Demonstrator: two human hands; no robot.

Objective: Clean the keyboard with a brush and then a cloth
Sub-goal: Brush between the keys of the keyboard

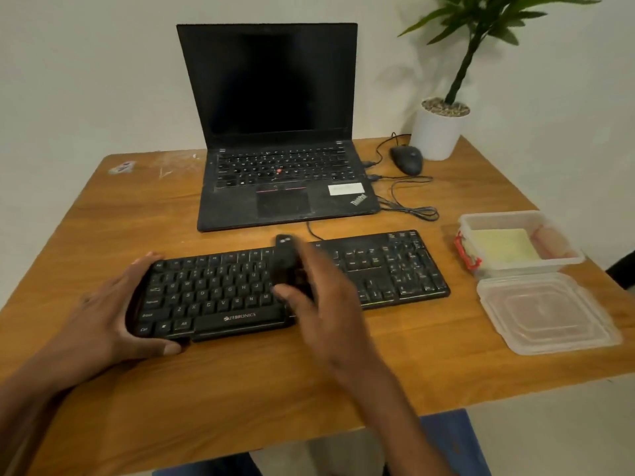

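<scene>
A black Zebronics keyboard [378,269] lies across the wooden table [240,389] in front of me. My left hand [106,314] grips its left end, fingers behind the far edge and thumb on the near edge. My right hand [319,290] holds a black brush [285,255] over the middle keys; its handle sticks up past my fingers, and the bristles are hidden and blurred by motion. A yellow cloth [501,249] lies inside a clear plastic container [522,266] to the right of the keyboard.
An open black laptop [275,132] stands behind the keyboard. A black mouse [407,159] and its cables [409,201] lie to the laptop's right, beside a white plant pot [436,132]. The container's clear lid [546,314] rests at the table's right edge.
</scene>
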